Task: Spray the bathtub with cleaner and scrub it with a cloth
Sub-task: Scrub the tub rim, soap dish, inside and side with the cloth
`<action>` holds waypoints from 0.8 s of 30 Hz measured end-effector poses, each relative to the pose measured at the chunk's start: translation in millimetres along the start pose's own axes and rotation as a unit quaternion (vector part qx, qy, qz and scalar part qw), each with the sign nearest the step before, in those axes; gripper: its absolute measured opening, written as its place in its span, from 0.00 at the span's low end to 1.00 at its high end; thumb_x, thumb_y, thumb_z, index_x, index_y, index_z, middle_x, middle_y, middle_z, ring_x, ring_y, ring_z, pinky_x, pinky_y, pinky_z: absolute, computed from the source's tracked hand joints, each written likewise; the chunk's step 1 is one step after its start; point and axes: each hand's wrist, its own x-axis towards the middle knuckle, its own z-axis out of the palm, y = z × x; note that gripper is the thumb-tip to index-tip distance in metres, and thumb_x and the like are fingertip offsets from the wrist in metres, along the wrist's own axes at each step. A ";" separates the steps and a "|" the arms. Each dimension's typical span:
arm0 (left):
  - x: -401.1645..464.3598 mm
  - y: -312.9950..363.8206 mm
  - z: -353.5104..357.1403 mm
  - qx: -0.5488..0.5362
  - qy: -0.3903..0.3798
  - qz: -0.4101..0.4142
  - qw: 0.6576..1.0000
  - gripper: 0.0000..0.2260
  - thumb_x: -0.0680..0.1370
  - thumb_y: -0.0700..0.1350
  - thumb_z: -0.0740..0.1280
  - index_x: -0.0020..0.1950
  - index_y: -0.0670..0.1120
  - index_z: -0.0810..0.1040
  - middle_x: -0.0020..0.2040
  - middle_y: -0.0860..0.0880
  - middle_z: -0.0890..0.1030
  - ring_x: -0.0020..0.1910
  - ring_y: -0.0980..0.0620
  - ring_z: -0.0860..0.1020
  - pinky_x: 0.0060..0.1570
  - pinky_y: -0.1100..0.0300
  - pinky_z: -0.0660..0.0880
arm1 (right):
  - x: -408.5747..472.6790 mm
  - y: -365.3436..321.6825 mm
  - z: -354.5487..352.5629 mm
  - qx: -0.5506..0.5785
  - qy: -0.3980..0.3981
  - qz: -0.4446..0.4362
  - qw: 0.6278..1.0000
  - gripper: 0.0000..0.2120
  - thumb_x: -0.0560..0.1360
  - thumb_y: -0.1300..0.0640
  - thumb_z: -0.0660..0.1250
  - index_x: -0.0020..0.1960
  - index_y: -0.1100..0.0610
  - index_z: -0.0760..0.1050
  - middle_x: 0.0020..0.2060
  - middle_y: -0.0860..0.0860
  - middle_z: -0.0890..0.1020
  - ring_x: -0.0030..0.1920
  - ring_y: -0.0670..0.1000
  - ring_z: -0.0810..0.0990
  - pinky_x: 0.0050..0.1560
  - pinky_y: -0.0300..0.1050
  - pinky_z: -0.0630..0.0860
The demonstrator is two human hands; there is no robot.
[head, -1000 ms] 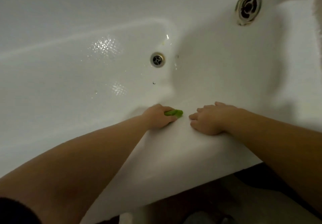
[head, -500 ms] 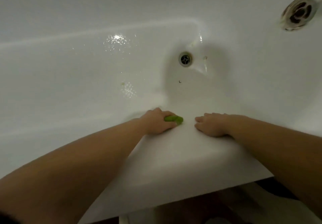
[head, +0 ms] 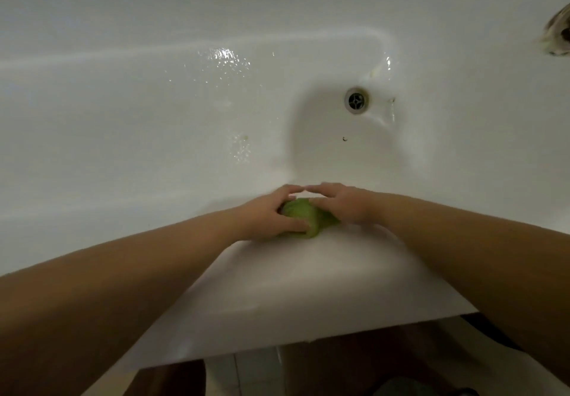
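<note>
Likely home bathroom: white bathtub (head: pixel 308 287), drain (head: pixel 356 100).

the light in the room is dim and a little grey, with small bright glints (head: pixel 225 56) of it shining on a wet white surface. at the bottom of the view, a strip of floor (head: pixel 246 371) shows pale tiles with thin joints between them. beside the tiles there is a reddish-brown area (head: pixel 339 361), and a dark shape (head: pixel 398 388) lies at the lower edge, too blurred to tell what it is.
</note>
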 end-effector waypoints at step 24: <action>-45.5 -138.6 -53.8 0.154 -0.022 -0.136 0.978 0.46 0.69 0.81 0.51 0.83 0.61 0.53 0.84 0.55 0.50 0.83 0.54 0.49 0.81 0.51 0.44 | -66.6 -64.1 14.4 -0.042 -0.101 -0.170 0.979 0.24 0.75 0.33 0.67 0.70 0.32 0.70 0.62 0.35 0.72 0.62 0.39 0.73 0.65 0.40 0.70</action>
